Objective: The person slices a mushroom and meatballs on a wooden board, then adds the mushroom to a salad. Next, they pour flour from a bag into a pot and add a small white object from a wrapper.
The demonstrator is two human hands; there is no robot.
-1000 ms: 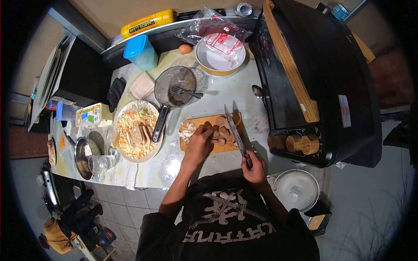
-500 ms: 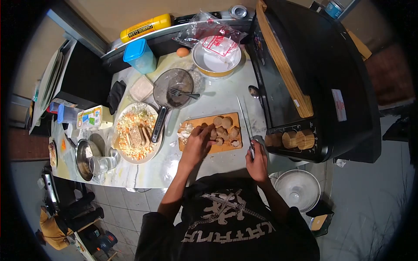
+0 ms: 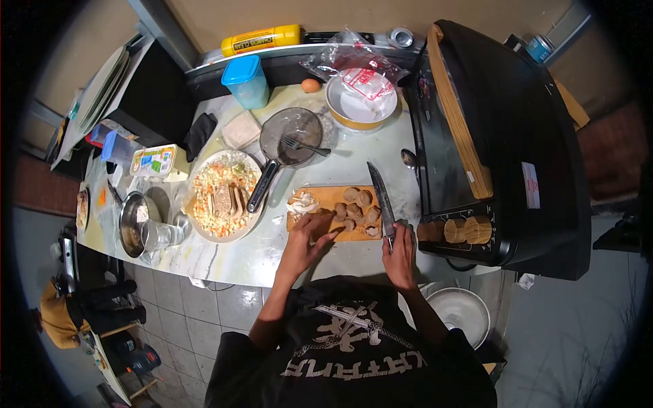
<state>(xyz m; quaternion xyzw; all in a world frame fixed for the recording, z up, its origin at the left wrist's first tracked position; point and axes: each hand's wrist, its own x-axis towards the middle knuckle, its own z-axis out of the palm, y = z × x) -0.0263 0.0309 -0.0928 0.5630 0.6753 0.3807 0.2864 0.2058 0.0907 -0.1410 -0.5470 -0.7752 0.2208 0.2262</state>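
Note:
A kitchen knife [image 3: 381, 197] is in my right hand [image 3: 400, 257], closed round its handle, the blade pointing away from me along the right end of the wooden cutting board [image 3: 328, 192]. Round brown slices [image 3: 353, 209], of a food I cannot name, lie on the board's middle and right. Small white chopped pieces [image 3: 303, 202] sit at its left end. My left hand [image 3: 305, 243] is at the board's front left edge, fingers apart, close to the brown slices. Nothing shows in its grasp.
To the left is a plate [image 3: 232, 239] of chopped vegetables and brown slabs. Behind it are a pan [image 3: 291, 122] with a fork [image 3: 306, 145] and a blue-lidded container [image 3: 246, 85]. A white bowl [image 3: 360, 115] stands at the back, a black oven [image 3: 517, 136] right. Another person [image 3: 61, 316] is far left.
My left hand has drawn back from the brown slices toward the board's front edge, its fingers opening. The knife has turned so its blade shows broadside. The whole view has shifted slightly.

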